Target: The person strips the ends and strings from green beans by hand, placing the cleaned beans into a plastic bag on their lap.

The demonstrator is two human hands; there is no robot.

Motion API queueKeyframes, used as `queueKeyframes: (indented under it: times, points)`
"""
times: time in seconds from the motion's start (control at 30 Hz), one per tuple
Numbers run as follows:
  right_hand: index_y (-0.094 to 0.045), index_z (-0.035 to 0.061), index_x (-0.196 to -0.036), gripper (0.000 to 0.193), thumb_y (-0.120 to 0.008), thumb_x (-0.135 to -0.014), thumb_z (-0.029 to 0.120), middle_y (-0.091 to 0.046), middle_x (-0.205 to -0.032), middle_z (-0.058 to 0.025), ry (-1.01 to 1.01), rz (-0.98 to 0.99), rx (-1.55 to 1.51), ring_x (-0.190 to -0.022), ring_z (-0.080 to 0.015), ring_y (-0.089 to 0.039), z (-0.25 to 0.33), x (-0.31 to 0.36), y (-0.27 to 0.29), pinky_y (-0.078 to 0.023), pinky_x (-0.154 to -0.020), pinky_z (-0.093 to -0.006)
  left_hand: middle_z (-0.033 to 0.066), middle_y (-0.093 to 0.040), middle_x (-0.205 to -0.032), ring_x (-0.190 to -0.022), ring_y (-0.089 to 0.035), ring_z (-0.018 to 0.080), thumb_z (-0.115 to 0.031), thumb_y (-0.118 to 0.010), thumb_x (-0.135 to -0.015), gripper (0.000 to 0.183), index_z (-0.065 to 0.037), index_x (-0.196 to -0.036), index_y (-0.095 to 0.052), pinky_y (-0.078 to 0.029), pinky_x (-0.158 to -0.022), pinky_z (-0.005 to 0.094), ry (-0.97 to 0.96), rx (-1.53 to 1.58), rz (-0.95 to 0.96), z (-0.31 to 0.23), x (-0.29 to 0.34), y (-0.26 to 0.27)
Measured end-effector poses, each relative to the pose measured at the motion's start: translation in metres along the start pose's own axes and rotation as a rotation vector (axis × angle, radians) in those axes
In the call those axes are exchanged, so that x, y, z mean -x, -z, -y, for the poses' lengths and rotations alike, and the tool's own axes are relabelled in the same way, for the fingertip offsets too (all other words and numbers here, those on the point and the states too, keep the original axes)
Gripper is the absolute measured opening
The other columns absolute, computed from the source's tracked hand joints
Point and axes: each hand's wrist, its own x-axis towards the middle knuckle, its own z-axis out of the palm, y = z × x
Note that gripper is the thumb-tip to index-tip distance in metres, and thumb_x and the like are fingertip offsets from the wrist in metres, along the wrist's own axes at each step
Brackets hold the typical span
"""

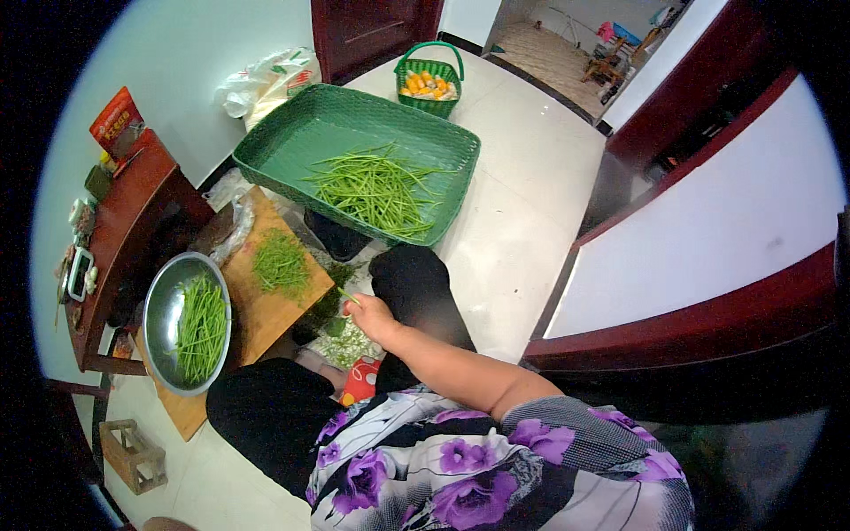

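Observation:
My right hand (pixel 374 320) is closed in a pinch on a thin green stalk (pixel 349 296), whose tip points up and to the left. Below that hand, a heap of small whitish-green bits (pixel 345 343) lies between my legs. My left hand does not show. Ahead is a large green woven tray (pixel 283 133) with a loose pile of long green stalks (pixel 376 188). To the left, a steel bowl (pixel 162 310) holds more stalks (pixel 202 329), lined up roughly side by side. It rests on a wooden board (pixel 257 323), which also bears a pile of thin green trimmings (pixel 282 263).
A dark red wooden table (pixel 133 203) stands along the left wall. Near it on the floor is a small wooden stool (pixel 133 456). Beyond the tray are a green basket (pixel 429 104) of orange-yellow items and a white plastic bag (pixel 274 81). A red patterned slipper (pixel 361 380) shows below me.

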Motion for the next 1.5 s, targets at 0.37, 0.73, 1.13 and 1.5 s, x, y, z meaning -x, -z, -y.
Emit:
queueKeyframes:
  times: [0.37,0.73,1.13,1.5]
  points:
    - [-0.056,0.0032,-0.076,0.021,-0.045,-0.080,0.020,-0.054,-0.060,-0.0090,0.079,-0.006,-0.098,-0.052,-0.0176,-0.051,0.002,0.004,-0.003,-0.041,-0.052,-0.0309,0.0103,-0.055,-0.090,-0.081,-0.052,0.0167,-0.016,-0.046,-0.076,0.023,0.000,-0.091,-0.052,-0.042,-0.073,0.0269,-0.061,0.136,0.232,-0.036,-0.016,-0.057]
    - [-0.055,0.0036,-0.077,0.022,-0.043,-0.080,0.022,-0.055,-0.062,-0.0112,0.058,0.013,-0.102,-0.056,-0.0227,-0.052,-0.004,0.002,-0.008,-0.041,-0.056,-0.0331,0.0106,-0.054,-0.090,-0.081,-0.052,0.0171,-0.020,-0.044,-0.077,0.025,0.000,-0.091,-0.051,-0.042,-0.073,0.0270,-0.060,0.152,0.251,-0.041,-0.017,-0.064]
    - [-0.055,0.0047,-0.077,0.019,-0.045,-0.078,0.022,-0.053,-0.068,-0.0140,0.005,0.061,-0.079,-0.065,-0.0273,-0.052,-0.005,0.001,-0.004,-0.040,-0.060,-0.0367,0.0109,-0.054,-0.090,-0.082,-0.052,0.0176,-0.023,-0.041,-0.079,0.028,0.000,-0.092,-0.050,-0.042,-0.073,0.0272,-0.050,0.160,0.260,-0.038,-0.016,-0.062]
    - [-0.056,0.0054,-0.078,0.023,-0.043,-0.080,0.024,-0.048,-0.054,-0.0047,-0.030,0.106,-0.149,-0.049,-0.0140,-0.046,0.003,0.005,-0.002,-0.037,-0.048,-0.0295,0.0112,-0.054,-0.090,-0.082,-0.052,0.0180,-0.027,-0.039,-0.080,0.031,0.000,-0.093,-0.049,-0.042,-0.073,0.0273,-0.045,0.159,0.269,-0.037,-0.013,-0.070]
